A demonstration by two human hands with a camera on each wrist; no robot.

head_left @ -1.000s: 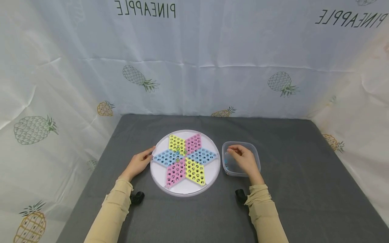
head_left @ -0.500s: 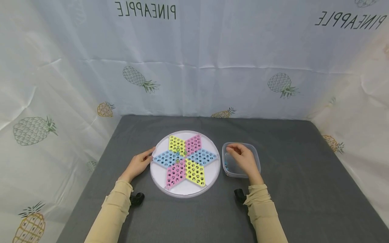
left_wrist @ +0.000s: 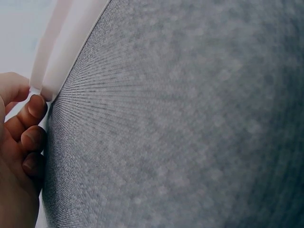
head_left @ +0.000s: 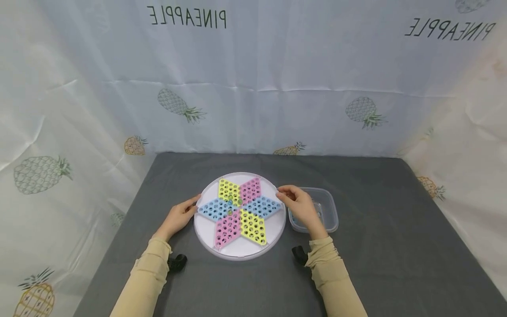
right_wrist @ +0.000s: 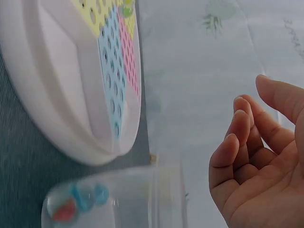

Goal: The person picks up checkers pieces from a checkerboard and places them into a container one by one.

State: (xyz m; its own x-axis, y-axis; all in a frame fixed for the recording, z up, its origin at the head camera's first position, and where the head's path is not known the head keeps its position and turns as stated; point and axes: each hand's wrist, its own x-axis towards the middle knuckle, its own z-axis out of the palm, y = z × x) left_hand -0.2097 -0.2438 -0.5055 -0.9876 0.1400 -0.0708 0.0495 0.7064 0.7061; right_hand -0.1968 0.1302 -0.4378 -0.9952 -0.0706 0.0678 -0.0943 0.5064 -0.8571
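Note:
A round white Chinese checkers board (head_left: 253, 251) with a star of yellow, pink and blue sections lies on the table. Several marbles (head_left: 230, 202) sit on it near the star's centre. At its left rim, my left hand (head_left: 177, 220) grips the edge, with fingertips at the underside in the left wrist view. My right hand (head_left: 299, 208) is over the gap between the board and a clear plastic container (head_left: 332, 215), fingertips close to the board's right rim. Its fingers (right_wrist: 241, 121) are loosely bent, thumb apart from them, and no marble shows between them in the right wrist view.
Blue and reddish marbles (right_wrist: 85, 195) lie in one corner of the container. A dark grey cloth (head_left: 396, 246) covers the table. Pineapple-print curtains (head_left: 269, 114) hang behind and at both sides. Black wrist mounts (head_left: 177, 263) stick out below the sleeves.
My right hand has moved left, from over the container towards the board's right rim. The left hand stays at the board's left edge. The head view has shifted slightly.

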